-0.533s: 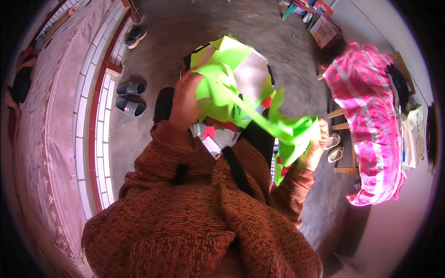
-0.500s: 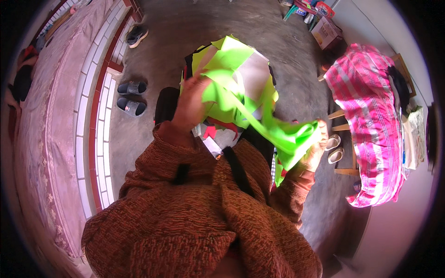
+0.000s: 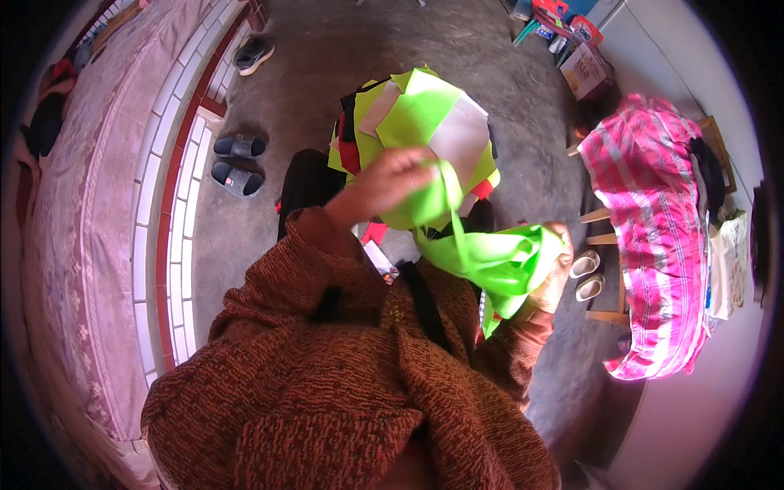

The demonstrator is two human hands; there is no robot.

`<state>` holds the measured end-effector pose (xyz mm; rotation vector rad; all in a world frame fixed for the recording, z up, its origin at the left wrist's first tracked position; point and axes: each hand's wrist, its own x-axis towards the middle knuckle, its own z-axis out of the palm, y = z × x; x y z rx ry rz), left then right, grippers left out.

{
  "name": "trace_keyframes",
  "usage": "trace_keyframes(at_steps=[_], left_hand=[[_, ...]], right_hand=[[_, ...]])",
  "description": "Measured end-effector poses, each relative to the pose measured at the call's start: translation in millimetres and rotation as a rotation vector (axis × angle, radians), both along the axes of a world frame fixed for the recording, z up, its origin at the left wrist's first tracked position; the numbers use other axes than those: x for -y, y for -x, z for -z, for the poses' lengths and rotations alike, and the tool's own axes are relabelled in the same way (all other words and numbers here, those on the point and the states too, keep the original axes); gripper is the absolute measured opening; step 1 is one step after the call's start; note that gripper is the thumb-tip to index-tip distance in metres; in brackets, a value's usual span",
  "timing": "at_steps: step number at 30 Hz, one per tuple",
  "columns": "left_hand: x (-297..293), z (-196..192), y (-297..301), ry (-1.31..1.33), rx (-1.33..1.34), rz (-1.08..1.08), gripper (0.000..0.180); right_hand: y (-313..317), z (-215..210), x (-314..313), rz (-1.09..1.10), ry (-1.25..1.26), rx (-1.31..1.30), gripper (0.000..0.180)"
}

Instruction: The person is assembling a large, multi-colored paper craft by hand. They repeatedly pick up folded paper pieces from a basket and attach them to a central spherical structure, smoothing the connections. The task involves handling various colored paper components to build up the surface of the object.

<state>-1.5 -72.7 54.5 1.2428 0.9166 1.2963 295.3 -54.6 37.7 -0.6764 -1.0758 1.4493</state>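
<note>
Left hand (image 3: 382,188): my blurred fingers pinch green cloth (image 3: 498,257)
Right hand (image 3: 557,269): I clutch its bunched end
Far edge: fabric pile (image 3: 419,110), floor (image 3: 343,41) beyond

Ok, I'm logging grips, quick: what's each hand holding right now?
Left hand: blurred, looks closed on a green strip.
Right hand: closed, holding bunched green cloth.

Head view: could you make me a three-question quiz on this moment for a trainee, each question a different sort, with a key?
1. Which hand has its grip on the bunched green cloth?
2. True or false: the dark slippers lie to the person's left.
3. How many pale shoes lie beside the pink plaid cloth?

Key:
1. The right hand.
2. True.
3. Two.
</note>
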Motion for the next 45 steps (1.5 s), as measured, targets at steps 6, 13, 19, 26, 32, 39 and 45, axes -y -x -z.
trace_keyframes(at_steps=[6, 13, 19, 26, 32, 39, 45], left_hand=[[-19.2, 6.3, 44.8, 0.151, 0.290, -0.511, 0.025], [-16.5, 42.4, 61.1, 0.169, 0.113, -0.690, 0.022], [-18.7, 53.3, 61.5, -0.011, -0.007, -0.895, 0.026], [-21.7, 24.4, 51.7, -0.407, -0.672, -0.936, 0.036], [-35.1, 14.4, 21.0, -0.567, -1.288, -0.609, 0.049], [-43.9, 28.9, 21.1, -0.433, -1.271, -0.359, 0.053], [-59.8, -18.8, 44.2, -0.462, -0.996, -0.508, 0.037]], right_hand=[[77.9, -81.8, -30.3, -0.298, 0.154, -0.383, 0.039], [112.1, 41.9, -144.5, -0.168, 0.412, -0.195, 0.045], [73.4, 54.9, -119.3, -0.054, 0.414, -0.208, 0.038], [70.8, 59.3, -97.6, 0.000, 0.287, -0.114, 0.023], [78.6, 51.0, -75.8, 0.098, 0.315, -0.027, 0.018], [30.1, 66.4, -49.5, 0.184, 0.325, 0.033, 0.015], [-57.6, 120.1, -8.4, 0.401, 0.448, 0.153, 0.019]])
